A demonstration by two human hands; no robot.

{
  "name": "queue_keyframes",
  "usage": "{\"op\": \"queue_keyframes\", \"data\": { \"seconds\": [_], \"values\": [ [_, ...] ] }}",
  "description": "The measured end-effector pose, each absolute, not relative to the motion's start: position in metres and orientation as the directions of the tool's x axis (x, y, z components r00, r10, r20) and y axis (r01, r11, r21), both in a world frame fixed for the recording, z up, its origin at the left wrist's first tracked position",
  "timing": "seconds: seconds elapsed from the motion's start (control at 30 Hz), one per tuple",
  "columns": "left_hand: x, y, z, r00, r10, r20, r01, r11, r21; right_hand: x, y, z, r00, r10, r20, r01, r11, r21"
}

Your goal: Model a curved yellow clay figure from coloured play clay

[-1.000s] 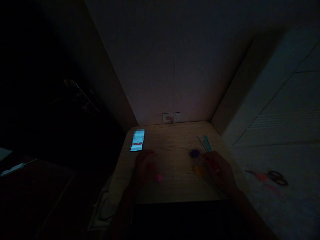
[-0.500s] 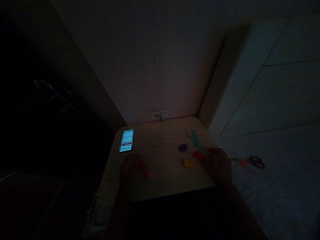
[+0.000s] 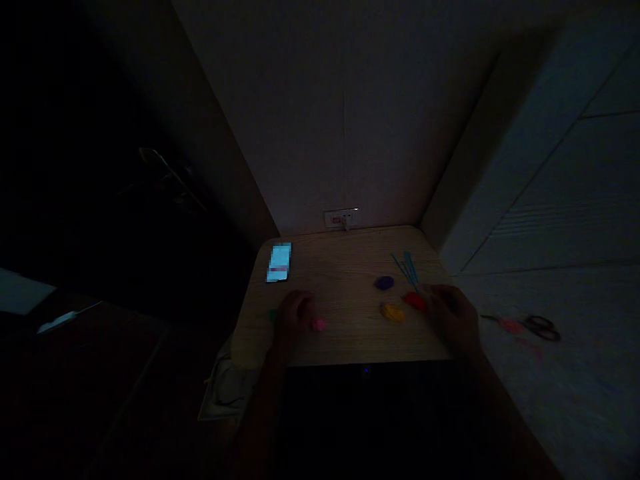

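The red piece [image 3: 414, 301] lies just leftward of the right hand [image 3: 456, 319], well apart from the left hand [image 3: 289, 319]; both half-curled, I can't tell what's held

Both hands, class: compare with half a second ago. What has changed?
The left hand has moved right, uncovering a green piece and hiding a small red one. The right hand has come left to the larger red piece; its grip is unclear. The phone, pink piece, purple piece and yellow piece stayed put.
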State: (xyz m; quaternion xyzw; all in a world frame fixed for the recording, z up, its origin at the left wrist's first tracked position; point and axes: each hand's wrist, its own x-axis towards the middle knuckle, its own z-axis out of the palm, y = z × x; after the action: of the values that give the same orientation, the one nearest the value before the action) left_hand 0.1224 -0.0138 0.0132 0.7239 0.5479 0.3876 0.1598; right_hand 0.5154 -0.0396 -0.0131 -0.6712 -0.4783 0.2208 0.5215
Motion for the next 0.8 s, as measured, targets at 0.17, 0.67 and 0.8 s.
{"op": "queue_keyframes", "data": {
  "seconds": [0.17, 0.67, 0.8],
  "values": [
    [0.1225, -0.0094, 0.0090, 0.105, 0.922, 0.373, 0.668, -0.343, 0.661, 0.5180, -0.0371, -0.0155, 0.444, 0.874, 0.198, 0.395, 0.007, -0.919],
    [0.1260, -0.0099, 0.0102, 0.123, 0.895, 0.430, 0.677, -0.392, 0.622, 0.5227, -0.0349, -0.0194, 0.442, 0.872, 0.213, 0.424, 0.006, -0.906],
    [0.1264, -0.0109, 0.0098, 0.131, 0.868, 0.479, 0.680, -0.430, 0.593, 0.5237, -0.0346, -0.0198, 0.463, 0.856, 0.231, 0.418, 0.019, -0.908]
  ]
}}
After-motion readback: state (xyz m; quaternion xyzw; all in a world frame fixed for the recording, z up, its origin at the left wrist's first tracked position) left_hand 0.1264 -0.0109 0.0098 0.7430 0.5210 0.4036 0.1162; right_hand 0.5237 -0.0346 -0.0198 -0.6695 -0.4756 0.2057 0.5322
